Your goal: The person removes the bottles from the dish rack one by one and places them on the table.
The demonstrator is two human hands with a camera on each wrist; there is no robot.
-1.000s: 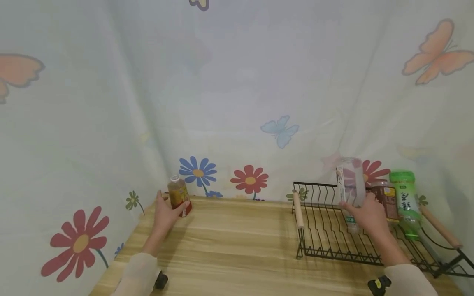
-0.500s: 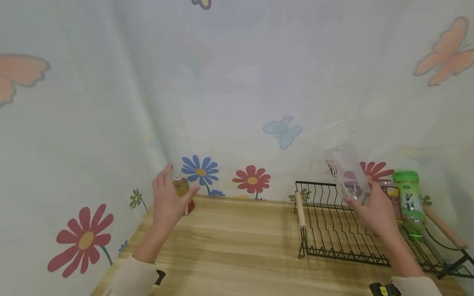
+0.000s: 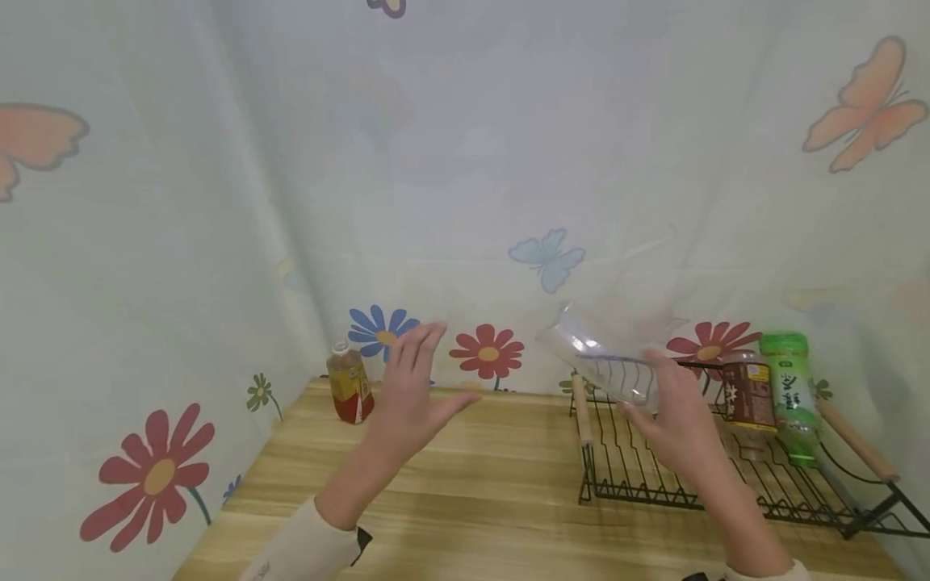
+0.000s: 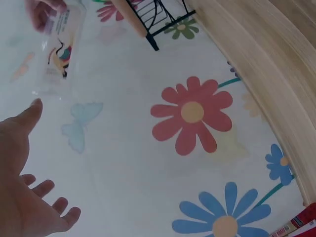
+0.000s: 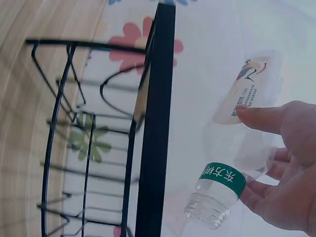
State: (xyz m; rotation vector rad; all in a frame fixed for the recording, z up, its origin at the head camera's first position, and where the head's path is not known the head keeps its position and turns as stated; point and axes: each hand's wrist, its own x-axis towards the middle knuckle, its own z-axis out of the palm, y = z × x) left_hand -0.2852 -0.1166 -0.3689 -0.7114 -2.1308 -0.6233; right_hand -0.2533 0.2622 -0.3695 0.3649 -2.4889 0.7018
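Note:
My right hand (image 3: pixel 679 415) grips a clear plastic bottle (image 3: pixel 599 355) and holds it tilted above the left part of the black wire rack (image 3: pixel 647 496). In the right wrist view the bottle (image 5: pixel 247 133) shows a green neck band, a bare threaded mouth and a pale label with a bird drawing. My left hand (image 3: pixel 410 395) is raised over the table, fingers spread and holding nothing. Left of it, a bottle with a yellow and red label (image 3: pixel 350 386) stands upright at the table's back left corner.
In the rack, mouth down, stand a brown-labelled bottle (image 3: pixel 750 395) and a green bottle (image 3: pixel 792 395). Wooden handles (image 3: pixel 583 410) flank the rack. A flower-printed curtain (image 3: pixel 465 202) rises behind the wooden table (image 3: pixel 465 484).
My left hand has let go of the yellow and red bottle and moved right. My right hand has lifted the clear bottle out of the rack and carried it left, tipping it over.

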